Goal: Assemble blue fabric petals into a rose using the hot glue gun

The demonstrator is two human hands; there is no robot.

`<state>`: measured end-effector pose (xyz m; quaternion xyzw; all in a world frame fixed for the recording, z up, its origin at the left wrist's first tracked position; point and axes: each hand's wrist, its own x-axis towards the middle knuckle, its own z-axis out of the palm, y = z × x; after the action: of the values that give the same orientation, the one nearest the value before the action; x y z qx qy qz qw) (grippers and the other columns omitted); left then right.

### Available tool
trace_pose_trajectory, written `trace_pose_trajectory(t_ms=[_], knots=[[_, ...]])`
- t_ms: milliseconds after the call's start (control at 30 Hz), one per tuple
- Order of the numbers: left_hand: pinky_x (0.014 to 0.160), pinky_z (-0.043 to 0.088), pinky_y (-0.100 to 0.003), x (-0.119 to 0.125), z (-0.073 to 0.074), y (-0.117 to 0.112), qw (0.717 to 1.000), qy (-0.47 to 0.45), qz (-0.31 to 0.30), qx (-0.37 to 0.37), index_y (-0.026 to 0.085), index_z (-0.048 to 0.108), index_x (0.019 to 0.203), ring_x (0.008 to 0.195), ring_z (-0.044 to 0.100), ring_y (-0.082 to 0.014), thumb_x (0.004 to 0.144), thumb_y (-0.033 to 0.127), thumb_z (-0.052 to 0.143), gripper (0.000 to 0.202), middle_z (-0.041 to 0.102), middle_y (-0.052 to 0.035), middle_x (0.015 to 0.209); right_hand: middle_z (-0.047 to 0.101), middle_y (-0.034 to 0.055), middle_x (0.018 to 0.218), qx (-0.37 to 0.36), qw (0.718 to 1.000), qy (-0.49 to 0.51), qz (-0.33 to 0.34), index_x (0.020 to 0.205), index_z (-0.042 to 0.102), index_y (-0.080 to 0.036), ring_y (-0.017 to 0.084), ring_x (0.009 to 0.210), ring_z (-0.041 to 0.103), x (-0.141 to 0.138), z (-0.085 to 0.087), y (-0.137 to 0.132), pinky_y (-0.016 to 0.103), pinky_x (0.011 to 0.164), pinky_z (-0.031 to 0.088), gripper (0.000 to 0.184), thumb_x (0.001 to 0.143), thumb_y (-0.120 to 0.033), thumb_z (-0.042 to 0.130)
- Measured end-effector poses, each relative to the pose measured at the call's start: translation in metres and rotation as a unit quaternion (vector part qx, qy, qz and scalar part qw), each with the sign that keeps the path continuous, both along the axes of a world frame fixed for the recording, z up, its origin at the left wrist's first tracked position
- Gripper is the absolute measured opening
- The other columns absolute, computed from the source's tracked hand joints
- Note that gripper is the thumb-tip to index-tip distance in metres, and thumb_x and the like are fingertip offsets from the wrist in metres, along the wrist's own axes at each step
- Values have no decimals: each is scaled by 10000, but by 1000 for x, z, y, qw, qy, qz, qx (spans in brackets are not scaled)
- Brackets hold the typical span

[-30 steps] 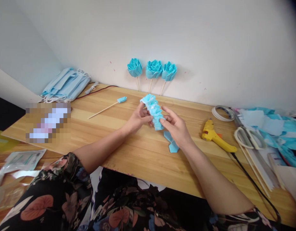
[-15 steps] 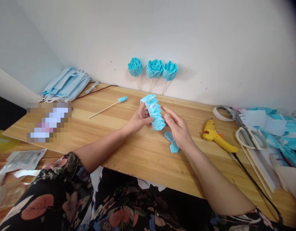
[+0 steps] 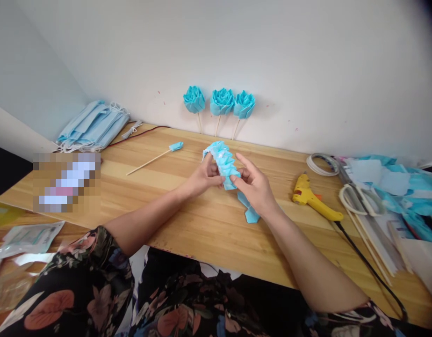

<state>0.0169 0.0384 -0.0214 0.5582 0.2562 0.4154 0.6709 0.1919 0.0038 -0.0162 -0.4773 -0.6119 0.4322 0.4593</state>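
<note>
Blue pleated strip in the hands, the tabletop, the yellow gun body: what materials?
Pleated strip, pinched between left hand and right hand: probably thin non-woven mask fabric, matte, holding sharp folds, the same blue as the mask stack. It could be paper.
Tabletop: wood, with visible grain, joined planks and a light satin sheen.
Glue gun: moulded plastic, smooth and slightly glossy.

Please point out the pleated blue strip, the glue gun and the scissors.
pleated blue strip [image 3: 223,161], head view, its folded middle
glue gun [image 3: 303,193], head view, yellow body
scissors [image 3: 347,187], head view, white handle
</note>
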Motion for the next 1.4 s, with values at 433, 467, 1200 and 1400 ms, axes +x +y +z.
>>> trace_pose_trajectory(t_ms=[433,467,1200,1400], knots=[[573,457,-231,-4,-1,6,997,-1,73,11,210,387,1292,619,607,-108,675,178,692,689,648,5,822,736,9,813,53,941,-334,-10,880,725,-232,179,711,641,54,48,5,300,631,422,139,853,-286,600],[572,457,-233,-4,-1,5,997,-2,77,11,207,387,1291,621,605,-108,675,176,690,687,650,3,826,740,3,808,39,926,-377,10,872,731,-244,181,710,644,55,49,3,298,622,408,127,843,-264,608],[623,543,-304,-2,0,5,997,-31,77,5,188,334,1279,644,652,-157,712,250,731,694,654,3,791,662,19,905,-71,984,-128,105,1253,595,-260,147,714,626,49,55,-3,279,619,484,447,806,-246,615],[644,556,-302,-1,1,4,996,-45,81,-2,198,334,1320,693,673,-163,722,247,735,722,686,-24,858,683,49,1016,-105,986,80,102,1126,649,-224,170,876,634,36,16,-1,304,728,516,339,795,-291,689]])
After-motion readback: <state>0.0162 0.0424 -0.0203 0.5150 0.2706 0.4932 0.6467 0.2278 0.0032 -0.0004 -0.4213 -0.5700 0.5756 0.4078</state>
